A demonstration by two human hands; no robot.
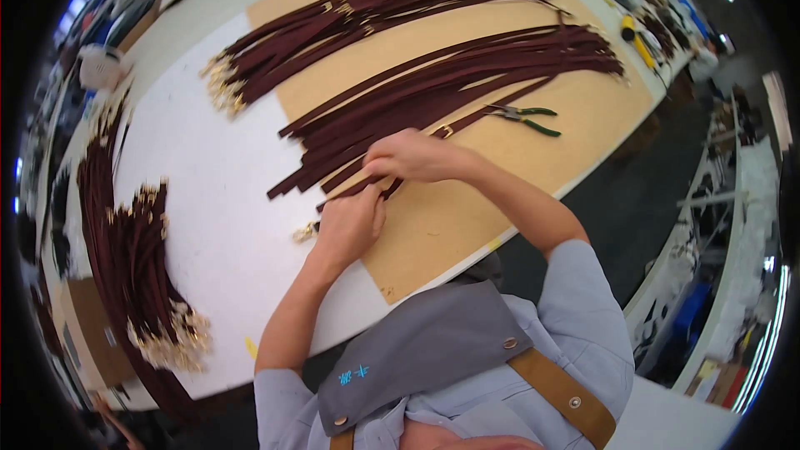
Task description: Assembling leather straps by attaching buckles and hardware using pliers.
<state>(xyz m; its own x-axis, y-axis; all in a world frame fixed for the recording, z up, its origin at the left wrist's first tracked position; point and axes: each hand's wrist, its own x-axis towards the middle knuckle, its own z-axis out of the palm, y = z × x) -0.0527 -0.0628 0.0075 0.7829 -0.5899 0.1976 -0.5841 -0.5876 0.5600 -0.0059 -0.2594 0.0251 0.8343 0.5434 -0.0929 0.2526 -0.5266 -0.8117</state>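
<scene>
My left hand [350, 221] and my right hand [412, 157] are close together near the middle of the table. Both have their fingers closed on a dark maroon leather strap [469, 122]. Past my right hand the strap carries a gold buckle [444, 131]. Beside my left hand a gold clasp [305, 233] shows; whether it belongs to this strap is unclear. My fingers cover the gripped part. Green-handled pliers [527, 119] lie to the right of my right hand. Just beyond my hands is a bundle of similar straps [433, 87].
A second strap bundle [367, 21] with gold hardware lies farther back. More bundled straps [142, 242] hang over the table's left side. A tan board [442, 242] covers part of the white table [212, 217]. A yellow-and-black tool [637, 42] rests at the far right.
</scene>
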